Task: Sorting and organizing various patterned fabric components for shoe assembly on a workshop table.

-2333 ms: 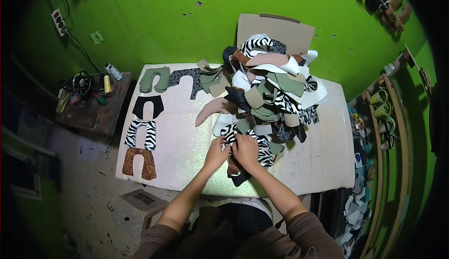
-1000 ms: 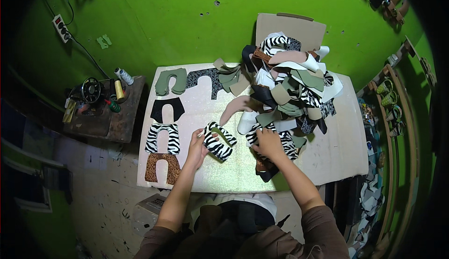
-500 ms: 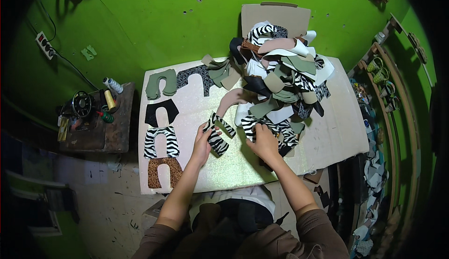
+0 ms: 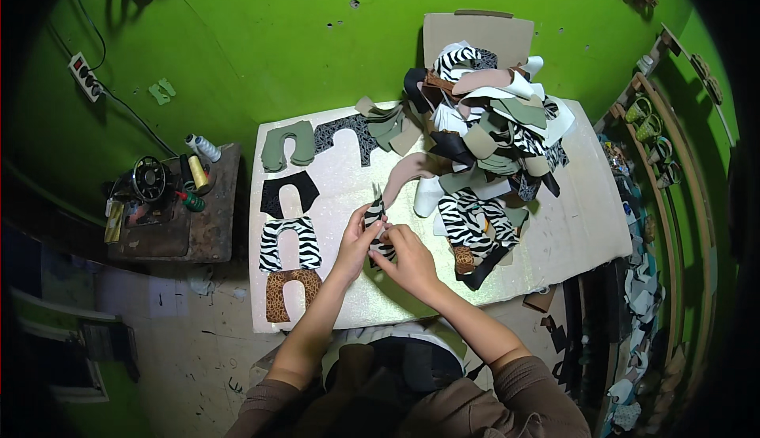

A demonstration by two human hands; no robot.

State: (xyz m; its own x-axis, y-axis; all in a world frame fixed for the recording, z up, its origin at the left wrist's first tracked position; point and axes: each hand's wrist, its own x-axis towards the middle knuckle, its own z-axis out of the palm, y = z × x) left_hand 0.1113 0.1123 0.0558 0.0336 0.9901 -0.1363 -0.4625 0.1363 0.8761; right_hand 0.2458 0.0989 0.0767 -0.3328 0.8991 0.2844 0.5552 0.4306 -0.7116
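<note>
Head view: a white table (image 4: 554, 232) is set against a green wall (image 4: 261, 50), its surface taken up largely by cut shoe-upper pieces. At the far right of the tabletop a large heap of cut pieces (image 4: 483, 129) is piled, in zebra print, black, tan, grey-green and white, with a cardboard sheet (image 4: 475, 34) propped behind it. Along the left edge, single pieces are laid out in a column: a grey-green piece (image 4: 286, 145), a black piece (image 4: 288, 193), a zebra-print piece (image 4: 290, 243) and a leopard-print piece (image 4: 288, 291) nearest the person. A dark patterned piece (image 4: 346, 133) lies beside the grey-green one. Left of the table, a small wooden stand (image 4: 202, 228) carries thread cones and tools. Near the table's middle, a small zebra-print piece (image 4: 375, 218) is held up between both hands: the left hand (image 4: 356, 240) is closed on its left edge, and the right hand (image 4: 405, 257) is pinched on its lower right part, the two hands touching.
</note>
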